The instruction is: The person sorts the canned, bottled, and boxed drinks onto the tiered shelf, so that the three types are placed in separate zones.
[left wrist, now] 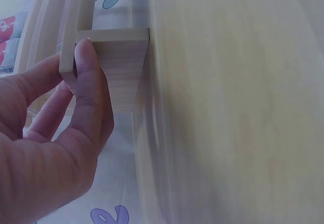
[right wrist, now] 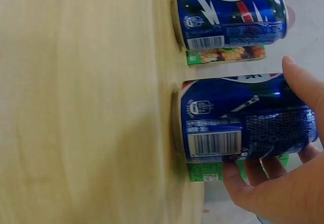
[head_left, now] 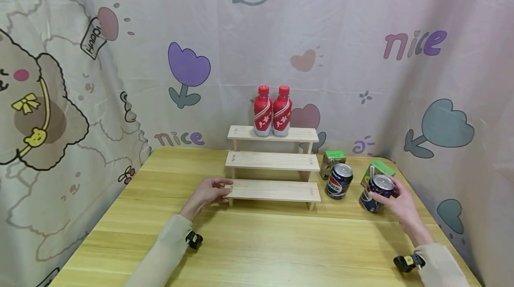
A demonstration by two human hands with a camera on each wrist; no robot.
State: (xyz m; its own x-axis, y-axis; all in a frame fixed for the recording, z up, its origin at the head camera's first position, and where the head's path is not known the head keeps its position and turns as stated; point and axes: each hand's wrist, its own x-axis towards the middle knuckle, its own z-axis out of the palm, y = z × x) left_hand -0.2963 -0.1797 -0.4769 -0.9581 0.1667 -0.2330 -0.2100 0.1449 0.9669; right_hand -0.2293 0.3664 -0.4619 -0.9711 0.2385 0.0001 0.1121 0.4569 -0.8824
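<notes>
Blue cola can [right wrist: 238,117]: near-upright, gripped in right hand [head_left: 403,204]; sits right of three-tier wooden shelf [head_left: 273,160], pinched at near-left end by left hand [head_left: 205,196], well apart from can.

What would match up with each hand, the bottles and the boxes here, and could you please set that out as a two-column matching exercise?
Column one
1. Left hand
2. Right hand
3. Red bottles
4. Green-topped boxes

Column two
A. Standing on the top shelf
B. Fingers holding a can
C. On the table, behind the two cans
D. Fingers gripping the left end of the lowest shelf

Right pairs: 1-D, 2-B, 3-A, 4-C
</notes>
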